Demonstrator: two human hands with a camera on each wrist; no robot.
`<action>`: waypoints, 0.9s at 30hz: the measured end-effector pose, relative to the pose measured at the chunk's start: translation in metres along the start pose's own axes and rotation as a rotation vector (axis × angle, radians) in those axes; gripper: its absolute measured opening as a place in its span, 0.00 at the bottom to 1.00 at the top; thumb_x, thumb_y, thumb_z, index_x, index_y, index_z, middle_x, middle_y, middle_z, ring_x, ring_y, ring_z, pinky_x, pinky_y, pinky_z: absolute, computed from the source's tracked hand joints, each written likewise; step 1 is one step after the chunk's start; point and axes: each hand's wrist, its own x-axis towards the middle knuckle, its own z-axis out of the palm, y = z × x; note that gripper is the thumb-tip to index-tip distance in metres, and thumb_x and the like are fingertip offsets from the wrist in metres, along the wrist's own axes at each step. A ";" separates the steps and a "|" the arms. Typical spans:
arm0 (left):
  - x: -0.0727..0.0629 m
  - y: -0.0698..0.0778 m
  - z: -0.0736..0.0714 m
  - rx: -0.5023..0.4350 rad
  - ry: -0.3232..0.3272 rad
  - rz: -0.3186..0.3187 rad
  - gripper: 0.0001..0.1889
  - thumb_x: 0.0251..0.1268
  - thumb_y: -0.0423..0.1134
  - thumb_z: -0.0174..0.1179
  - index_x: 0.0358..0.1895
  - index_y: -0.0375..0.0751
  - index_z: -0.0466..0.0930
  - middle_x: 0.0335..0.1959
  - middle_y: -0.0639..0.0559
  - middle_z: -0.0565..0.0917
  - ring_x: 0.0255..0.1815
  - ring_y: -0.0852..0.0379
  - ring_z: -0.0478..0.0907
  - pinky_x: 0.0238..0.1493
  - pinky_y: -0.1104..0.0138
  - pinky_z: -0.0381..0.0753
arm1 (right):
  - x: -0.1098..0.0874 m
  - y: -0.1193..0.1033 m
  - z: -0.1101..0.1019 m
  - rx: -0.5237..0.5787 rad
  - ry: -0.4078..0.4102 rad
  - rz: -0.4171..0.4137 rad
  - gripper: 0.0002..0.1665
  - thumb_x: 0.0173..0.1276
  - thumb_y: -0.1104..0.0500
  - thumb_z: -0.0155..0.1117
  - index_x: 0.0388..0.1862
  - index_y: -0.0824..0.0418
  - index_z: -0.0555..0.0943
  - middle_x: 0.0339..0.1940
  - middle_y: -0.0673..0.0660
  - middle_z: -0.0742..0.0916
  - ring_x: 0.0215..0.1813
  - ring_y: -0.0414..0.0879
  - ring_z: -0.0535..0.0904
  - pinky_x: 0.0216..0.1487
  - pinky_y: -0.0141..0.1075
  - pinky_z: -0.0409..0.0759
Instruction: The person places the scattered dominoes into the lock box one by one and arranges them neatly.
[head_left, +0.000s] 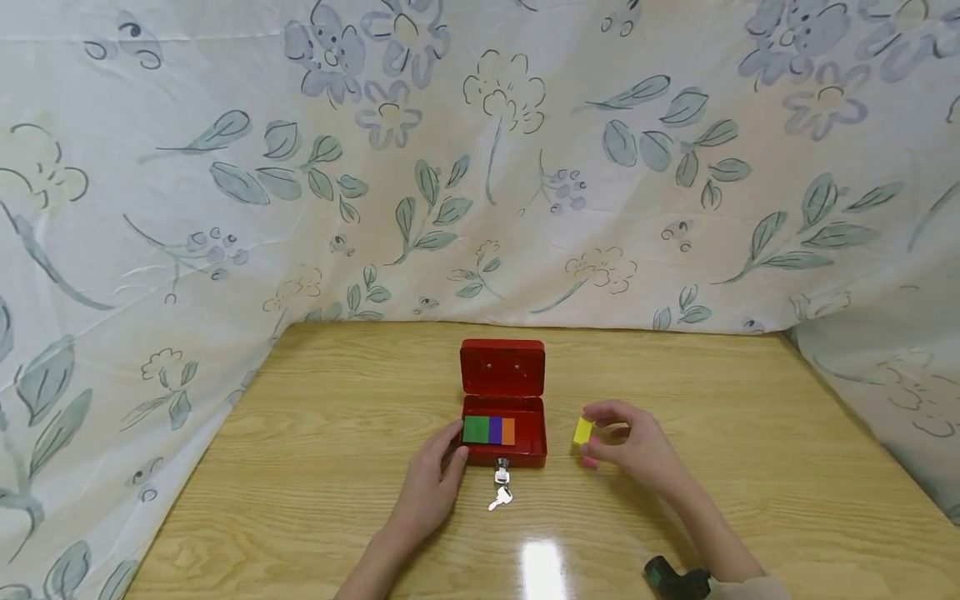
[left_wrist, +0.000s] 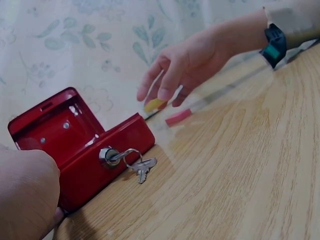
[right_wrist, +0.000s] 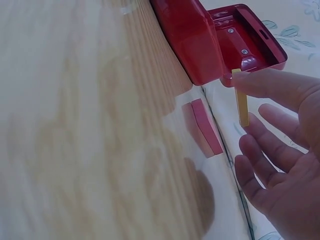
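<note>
A small red cash box stands on the table with its lid raised. Inside lie a green block, a purple block and an orange block side by side. My left hand grips the box at its left front corner. Between thumb and fingertips, my right hand pinches a yellow block, held up to the right of the box. A pink block lies on the table beneath that hand, partly hidden by it in the head view.
Keys on a ring hang from the lock at the box's front. A dark strap device is on my right wrist. Flowered cloth rises behind the wooden table and at both sides.
</note>
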 end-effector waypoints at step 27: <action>-0.001 0.002 0.000 0.010 0.008 0.009 0.23 0.76 0.33 0.55 0.70 0.30 0.68 0.67 0.38 0.74 0.69 0.47 0.70 0.68 0.57 0.71 | -0.002 -0.006 0.006 0.064 -0.033 0.009 0.27 0.56 0.60 0.81 0.54 0.63 0.82 0.50 0.57 0.85 0.49 0.53 0.81 0.50 0.42 0.84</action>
